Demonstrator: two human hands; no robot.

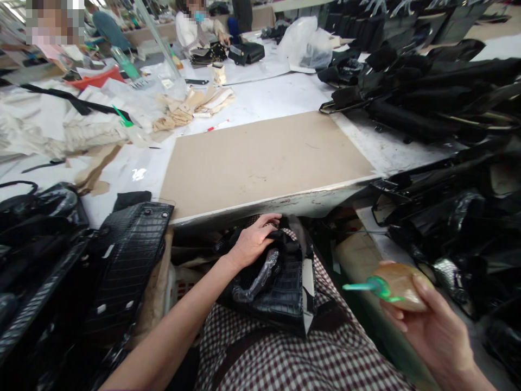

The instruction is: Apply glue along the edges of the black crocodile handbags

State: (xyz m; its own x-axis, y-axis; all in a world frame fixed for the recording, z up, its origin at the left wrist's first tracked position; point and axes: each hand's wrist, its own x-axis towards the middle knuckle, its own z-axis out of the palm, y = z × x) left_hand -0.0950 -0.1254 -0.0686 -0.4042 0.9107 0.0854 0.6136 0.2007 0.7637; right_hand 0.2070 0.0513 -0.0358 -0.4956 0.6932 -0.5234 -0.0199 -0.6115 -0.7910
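Note:
My left hand (255,240) rests on a black crocodile-pattern bag (280,288) lying in my lap on checked cloth; its fingers curl over the bag's top edge. At the lower right, my right hand (431,320) grips a brownish squeeze bottle (401,287) whose green nozzle points left. Clear plastic wrap sits inside the bag's opening.
A tan board (264,157) lies on the white worktable (285,92) ahead. Black bags are heaped at the right (427,92) and left (49,260). Beige material pieces (191,108) and another green-tipped bottle (130,127) lie beyond. Other people sit at the far end.

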